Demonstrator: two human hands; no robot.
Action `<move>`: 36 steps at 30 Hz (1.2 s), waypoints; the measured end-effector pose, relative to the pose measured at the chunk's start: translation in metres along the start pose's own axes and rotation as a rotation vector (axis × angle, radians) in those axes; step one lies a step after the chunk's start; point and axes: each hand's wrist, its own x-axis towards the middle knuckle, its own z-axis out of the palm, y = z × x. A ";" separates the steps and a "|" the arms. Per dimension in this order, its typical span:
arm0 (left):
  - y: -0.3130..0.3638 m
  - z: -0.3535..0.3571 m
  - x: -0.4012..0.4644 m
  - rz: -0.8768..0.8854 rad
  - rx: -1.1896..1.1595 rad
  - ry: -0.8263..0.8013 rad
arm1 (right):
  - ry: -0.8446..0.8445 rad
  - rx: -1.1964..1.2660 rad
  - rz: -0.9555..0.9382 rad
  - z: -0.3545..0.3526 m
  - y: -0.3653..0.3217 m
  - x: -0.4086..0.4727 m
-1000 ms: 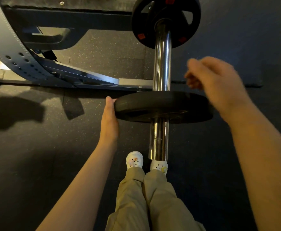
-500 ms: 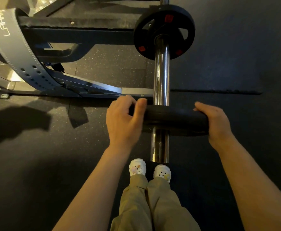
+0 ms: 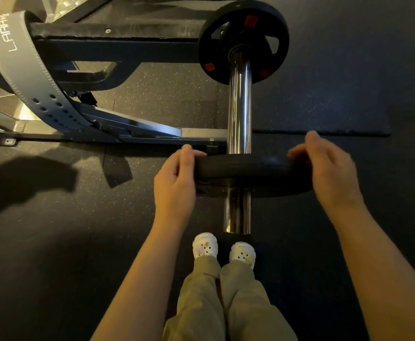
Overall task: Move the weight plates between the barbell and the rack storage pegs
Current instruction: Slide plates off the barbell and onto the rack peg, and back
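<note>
1. The floor (image 3: 54,267) was dark rubber matting flecked with pale speckles, and it filled most of the view.
2. A seam ran across the floor where a thicker black mat (image 3: 336,107) ended in a straight edge with a rounded corner at the right.
3. The rack's base frame (image 3: 132,137) rested directly on the floor at the left, its flat metal foot running out towards the middle.
4. A bolted metal bracket (image 3: 9,141) sat flat on the floor at the frame's far left end.
5. Two white clogs (image 3: 205,246) stood side by side on the floor, toes forward.
6. Dark shadows fell on the floor at the left.
</note>
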 end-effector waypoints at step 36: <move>-0.041 0.001 -0.003 -0.463 -0.524 0.126 | 0.005 0.741 0.505 0.020 0.067 -0.015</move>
